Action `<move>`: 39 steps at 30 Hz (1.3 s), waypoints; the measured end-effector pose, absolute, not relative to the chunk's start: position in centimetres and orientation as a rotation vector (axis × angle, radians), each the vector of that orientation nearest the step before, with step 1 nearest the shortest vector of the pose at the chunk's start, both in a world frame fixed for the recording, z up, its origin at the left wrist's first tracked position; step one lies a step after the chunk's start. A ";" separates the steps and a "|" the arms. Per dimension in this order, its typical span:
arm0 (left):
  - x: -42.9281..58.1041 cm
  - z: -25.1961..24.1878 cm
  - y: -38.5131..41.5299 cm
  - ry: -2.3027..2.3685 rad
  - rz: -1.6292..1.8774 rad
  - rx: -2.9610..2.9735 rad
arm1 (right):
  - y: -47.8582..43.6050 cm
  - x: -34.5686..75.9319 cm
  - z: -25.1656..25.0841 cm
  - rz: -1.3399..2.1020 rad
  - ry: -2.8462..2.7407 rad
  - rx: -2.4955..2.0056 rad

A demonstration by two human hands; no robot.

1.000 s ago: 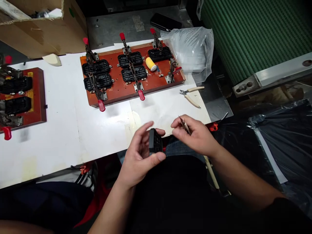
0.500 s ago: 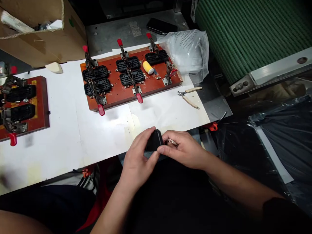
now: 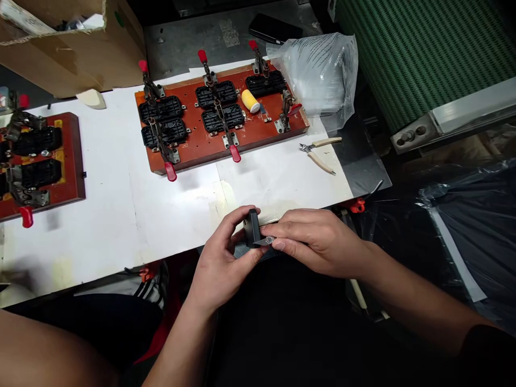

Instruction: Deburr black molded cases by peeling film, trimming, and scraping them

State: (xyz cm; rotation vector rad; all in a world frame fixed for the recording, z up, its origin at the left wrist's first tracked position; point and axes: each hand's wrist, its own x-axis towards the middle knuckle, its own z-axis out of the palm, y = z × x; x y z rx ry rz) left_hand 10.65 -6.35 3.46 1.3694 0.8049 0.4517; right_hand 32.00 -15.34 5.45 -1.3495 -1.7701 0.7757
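Note:
My left hand (image 3: 223,255) is closed around a small black plastic part (image 3: 252,228), held upright by its edges between fingers and thumb. My right hand (image 3: 318,239) pinches a thin metal blade (image 3: 266,241), its flat pointed end touching the lower edge of the black part. The rest of the blade is hidden by my right fingers. Both hands are just off the near edge of the white-covered table (image 3: 177,215). Beyond them lies a reddish-brown fixture board (image 3: 189,153) with several black ribbed parts (image 3: 223,118) under red-tipped toggle clamps (image 3: 235,152).
Beige-handled nippers (image 3: 322,153) lie right of the board. A yellow roll (image 3: 250,101) rests on it. Around are a plastic bag (image 3: 318,75), a dark phone (image 3: 276,28), a cardboard box (image 3: 76,54), a second fixture (image 3: 74,156) and a green conveyor belt (image 3: 427,48). Another person's arm (image 3: 52,349) shows lower left.
The black part has turned to show its narrow edge. My right hand has shifted slightly right with its fingers straighter, and the blade tip now shows against the part.

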 end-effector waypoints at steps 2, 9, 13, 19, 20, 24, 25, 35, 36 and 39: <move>10.5 3.3 -6.3 0.809 0.450 1.382 | -15.3 32.0 5.5 0.778 -1.801 -1.363; 10.1 3.2 -6.5 0.762 0.386 1.438 | -14.6 33.1 4.5 0.681 -1.764 -1.547; 10.4 3.5 -6.6 0.652 0.336 1.489 | -13.2 35.0 2.8 0.571 -1.666 -1.842; 10.7 3.2 -6.5 0.665 0.337 1.380 | -10.5 38.6 -1.2 0.412 -1.619 -2.070; 10.6 3.0 -6.5 0.679 0.351 1.358 | -10.3 39.0 -1.9 0.359 -1.634 -2.071; 10.1 1.6 -5.5 0.876 0.451 1.348 | -9.5 39.4 -2.6 0.169 -1.646 -2.060; 10.1 1.1 -4.9 0.976 0.463 1.371 | -9.1 39.3 -2.0 0.151 -1.646 -2.027; 9.8 -1.3 0.3 1.361 0.435 1.950 | 7.2 37.3 8.3 0.180 -1.850 -2.271; 9.6 -1.6 0.4 1.349 0.461 2.037 | 9.0 37.4 8.6 0.189 -1.840 -2.316; 9.2 -2.8 0.8 1.199 0.498 2.332 | 12.0 38.0 8.9 0.243 -1.813 -2.408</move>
